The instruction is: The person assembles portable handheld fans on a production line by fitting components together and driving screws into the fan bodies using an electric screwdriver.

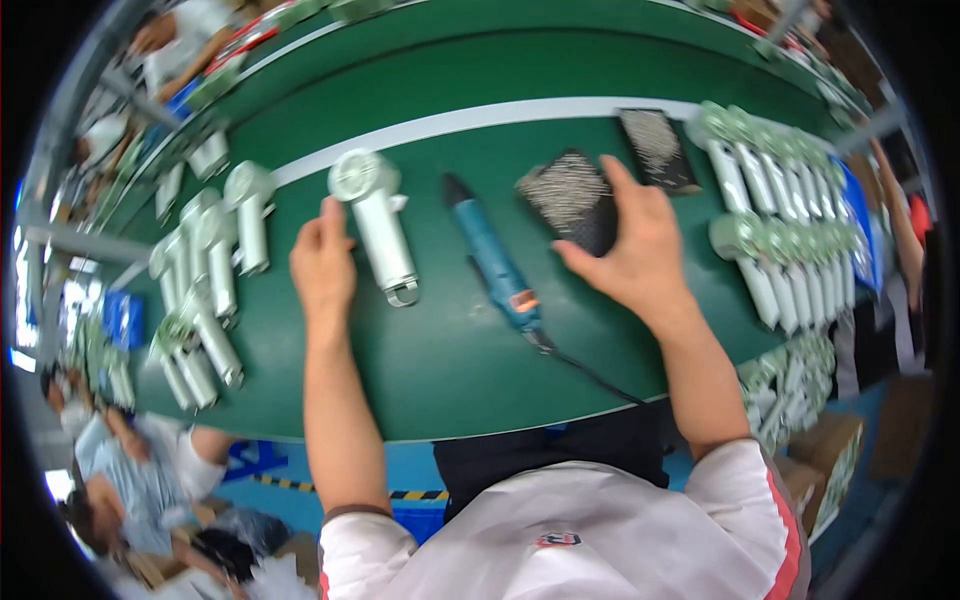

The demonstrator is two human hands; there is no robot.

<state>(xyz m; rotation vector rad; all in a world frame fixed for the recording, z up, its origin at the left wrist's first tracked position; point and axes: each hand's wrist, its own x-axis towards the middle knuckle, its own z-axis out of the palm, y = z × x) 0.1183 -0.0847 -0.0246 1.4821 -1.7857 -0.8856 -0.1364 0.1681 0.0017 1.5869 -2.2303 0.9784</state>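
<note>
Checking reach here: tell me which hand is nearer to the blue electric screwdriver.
Right, narrowly. The right hand rests on a black tray just right of the blue electric screwdriver; the left hand is farther left, beyond the white handheld fan.

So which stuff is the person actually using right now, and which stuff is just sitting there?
In use:
- white handheld fan, beside the left hand
- black tray of small screws, under the right hand
- blue electric screwdriver, lying between the hands

Just lying about:
- second black tray
- rows of fans at right
- pile of fans at left
</note>
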